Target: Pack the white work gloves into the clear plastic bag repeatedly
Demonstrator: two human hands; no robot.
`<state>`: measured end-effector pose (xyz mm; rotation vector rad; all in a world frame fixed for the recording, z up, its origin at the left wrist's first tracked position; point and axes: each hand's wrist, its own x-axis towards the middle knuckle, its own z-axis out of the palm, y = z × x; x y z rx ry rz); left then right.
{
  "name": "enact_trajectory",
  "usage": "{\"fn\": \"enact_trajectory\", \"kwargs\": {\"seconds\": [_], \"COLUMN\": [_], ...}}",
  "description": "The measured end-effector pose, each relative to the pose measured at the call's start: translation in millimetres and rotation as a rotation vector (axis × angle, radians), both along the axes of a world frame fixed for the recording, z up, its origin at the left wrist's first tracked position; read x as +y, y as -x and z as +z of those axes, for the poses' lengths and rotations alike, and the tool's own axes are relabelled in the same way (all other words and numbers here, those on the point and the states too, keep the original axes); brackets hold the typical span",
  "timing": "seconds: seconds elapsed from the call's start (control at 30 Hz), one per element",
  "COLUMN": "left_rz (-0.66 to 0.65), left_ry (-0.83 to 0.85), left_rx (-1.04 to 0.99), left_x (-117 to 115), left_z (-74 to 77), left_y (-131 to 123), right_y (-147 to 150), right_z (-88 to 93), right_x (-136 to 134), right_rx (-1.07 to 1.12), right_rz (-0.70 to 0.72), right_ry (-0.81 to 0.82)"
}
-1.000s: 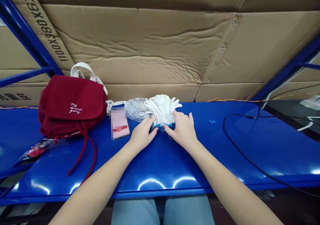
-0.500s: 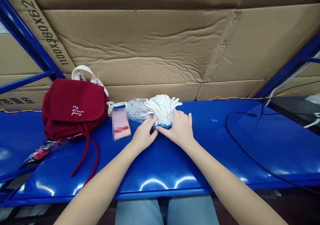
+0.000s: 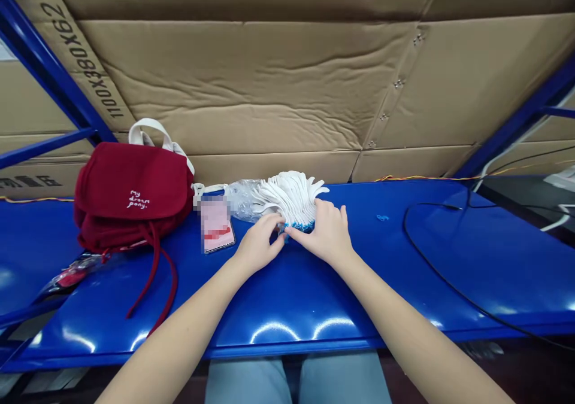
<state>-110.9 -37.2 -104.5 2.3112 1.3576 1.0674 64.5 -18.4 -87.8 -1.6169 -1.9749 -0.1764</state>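
A bundle of white knitted gloves [image 3: 291, 197] with blue-edged cuffs lies on the blue shelf, its cuffs toward me. At its left side my left hand [image 3: 262, 243] pinches the cuff edge between thumb and fingers. My right hand [image 3: 327, 230] wraps round the right side of the bundle, its thumb along the blue edge and close to the left fingertips. Clear plastic wrapping [image 3: 245, 199] touches the bundle on the left.
A red backpack [image 3: 135, 182] stands at the left, its straps trailing forward. A phone-like pink card [image 3: 218, 227] lies beside the plastic. On the blue shelf [image 3: 291, 296] are a blue scrap [image 3: 382, 217] and a black cable [image 3: 431, 260]. Cardboard [image 3: 251, 81] stands behind.
Both hands have shifted very slightly to the right along the cuffs. More of the blue edging shows between them.
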Motion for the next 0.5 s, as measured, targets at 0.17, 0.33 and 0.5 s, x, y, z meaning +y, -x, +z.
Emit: {"fn": "enact_trajectory", "kwargs": {"seconds": [0.17, 0.33, 0.5], "left_rz": [-0.068, 0.024, 0.197], "left_ry": [0.003, 0.119, 0.115], "left_rx": [-0.008, -0.147, -0.15], "left_x": [-2, 3, 17], "left_z": [2.7, 2.6, 1.8], "left_y": [0, -6, -16], "right_y": [3, -9, -33], "right_z": [0.3, -1.4, -1.6], "right_x": [1, 9, 27], "right_rx": [0.014, 0.243, 1.001], "right_rz": [0.017, 0.132, 0.156], "right_ry": [0.009, 0.092, 0.335]}}
